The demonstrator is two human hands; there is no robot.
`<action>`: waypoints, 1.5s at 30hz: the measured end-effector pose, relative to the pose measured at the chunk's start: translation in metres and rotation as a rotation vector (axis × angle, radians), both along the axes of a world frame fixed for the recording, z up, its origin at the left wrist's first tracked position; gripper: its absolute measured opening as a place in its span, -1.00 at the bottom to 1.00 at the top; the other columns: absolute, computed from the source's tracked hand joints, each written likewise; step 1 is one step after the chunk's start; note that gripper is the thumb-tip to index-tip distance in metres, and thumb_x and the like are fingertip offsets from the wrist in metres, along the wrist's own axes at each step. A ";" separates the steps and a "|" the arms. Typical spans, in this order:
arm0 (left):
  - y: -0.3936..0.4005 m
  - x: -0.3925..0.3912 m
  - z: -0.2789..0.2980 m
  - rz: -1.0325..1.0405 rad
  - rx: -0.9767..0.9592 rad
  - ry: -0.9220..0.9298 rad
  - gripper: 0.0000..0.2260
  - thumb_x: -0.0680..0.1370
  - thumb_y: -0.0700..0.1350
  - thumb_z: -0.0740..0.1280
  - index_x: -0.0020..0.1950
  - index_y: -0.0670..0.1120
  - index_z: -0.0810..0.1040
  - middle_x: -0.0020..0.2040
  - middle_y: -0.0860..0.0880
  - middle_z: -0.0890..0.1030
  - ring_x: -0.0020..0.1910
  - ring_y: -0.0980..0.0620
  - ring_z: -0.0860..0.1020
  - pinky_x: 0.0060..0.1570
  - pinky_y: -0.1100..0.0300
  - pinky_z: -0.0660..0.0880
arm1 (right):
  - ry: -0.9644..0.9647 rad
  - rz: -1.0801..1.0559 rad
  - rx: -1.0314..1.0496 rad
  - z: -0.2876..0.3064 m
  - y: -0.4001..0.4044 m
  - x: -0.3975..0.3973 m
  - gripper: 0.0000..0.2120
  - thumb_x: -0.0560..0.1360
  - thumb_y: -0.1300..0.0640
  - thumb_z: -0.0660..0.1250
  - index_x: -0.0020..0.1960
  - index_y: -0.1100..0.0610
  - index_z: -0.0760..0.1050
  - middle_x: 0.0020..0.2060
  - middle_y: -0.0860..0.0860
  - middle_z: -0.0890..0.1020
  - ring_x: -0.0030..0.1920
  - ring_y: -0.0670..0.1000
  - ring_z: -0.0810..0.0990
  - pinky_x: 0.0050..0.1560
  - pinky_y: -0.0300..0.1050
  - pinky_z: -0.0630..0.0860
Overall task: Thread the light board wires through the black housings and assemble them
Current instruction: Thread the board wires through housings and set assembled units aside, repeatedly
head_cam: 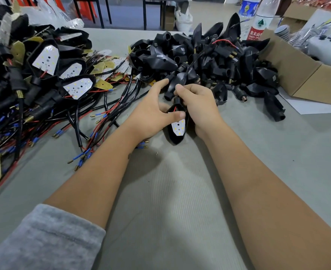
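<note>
Head view: light board (178,128) sits in black housing (175,140), held between both hands over the table (180,191).
Left hand (151,112) thumb presses the board; right hand (197,106) fingers curl round the housing neck. Risk: red wire (174,109) pinched under the board if pressed unevenly.

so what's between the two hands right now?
Head view: a black housing with a white light board seated in it, between left hand and right hand.

red bottle label (256,31), Chinese "农夫山"
</note>
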State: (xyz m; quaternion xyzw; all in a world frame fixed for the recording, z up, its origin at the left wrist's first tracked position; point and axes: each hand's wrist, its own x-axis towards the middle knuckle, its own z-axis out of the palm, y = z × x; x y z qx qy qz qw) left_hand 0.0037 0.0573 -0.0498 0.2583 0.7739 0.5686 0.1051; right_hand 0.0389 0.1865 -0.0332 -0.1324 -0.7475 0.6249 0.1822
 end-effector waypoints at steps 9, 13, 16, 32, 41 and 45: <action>0.007 0.004 -0.001 0.099 -0.167 0.298 -0.41 0.48 -0.10 0.40 0.46 0.07 0.26 -0.36 0.08 0.47 -0.39 0.21 0.40 -0.29 0.23 0.37 | -0.020 0.096 0.355 -0.003 -0.003 -0.004 -0.72 0.66 0.11 0.14 -0.22 0.12 0.38 -0.31 -0.05 0.45 -0.29 -0.11 0.39 -0.23 -0.17 0.34; 0.011 0.007 0.006 0.118 -0.007 0.097 -0.46 0.38 -0.06 0.38 0.36 0.06 0.40 -0.18 0.05 0.51 -0.32 0.22 0.45 -0.21 0.26 0.44 | -0.021 0.093 0.373 -0.004 0.002 -0.006 -0.69 0.67 0.09 0.13 -0.26 0.05 0.33 -0.35 -0.09 0.41 -0.32 -0.14 0.36 -0.30 -0.25 0.30; 0.008 -0.004 0.017 0.245 0.254 -0.122 -0.69 0.43 -0.11 0.25 0.16 0.07 0.55 -0.12 0.07 0.52 -0.20 0.20 0.48 -0.22 0.26 0.45 | -0.043 0.178 0.411 -0.002 -0.001 -0.004 -0.68 0.66 0.06 0.14 -0.27 0.07 0.32 -0.40 -0.08 0.38 -0.41 -0.18 0.36 -0.35 -0.25 0.29; -0.024 -0.029 0.016 0.443 0.949 -0.595 -0.74 0.68 -0.03 0.13 -0.12 -0.04 0.52 -0.52 0.08 0.35 -0.54 0.14 0.35 -0.46 0.34 0.33 | -0.281 0.797 0.614 0.022 -0.023 0.017 -0.69 0.57 0.09 0.34 -0.31 0.20 0.51 -0.45 0.10 0.50 -0.42 -0.06 0.34 -0.35 -0.23 0.28; -0.020 -0.035 0.015 0.589 0.930 -0.518 -0.83 0.64 -0.22 0.18 -0.14 -0.13 0.45 -0.51 0.04 0.48 -0.50 0.12 0.49 -0.45 0.28 0.47 | -0.357 0.907 0.421 0.022 -0.006 0.017 -0.81 0.54 0.16 0.37 -0.20 0.24 0.59 -0.45 -0.07 0.55 -0.40 -0.11 0.40 -0.33 -0.31 0.34; -0.015 -0.034 0.008 0.582 0.816 -0.367 -0.83 0.66 -0.22 0.16 -0.11 -0.12 0.46 -0.46 0.04 0.52 -0.46 0.11 0.54 -0.39 0.25 0.51 | -0.352 0.939 0.408 0.023 0.003 0.018 -0.81 0.53 0.09 0.39 -0.20 0.17 0.63 -0.41 -0.05 0.55 -0.36 -0.11 0.43 -0.27 -0.27 0.38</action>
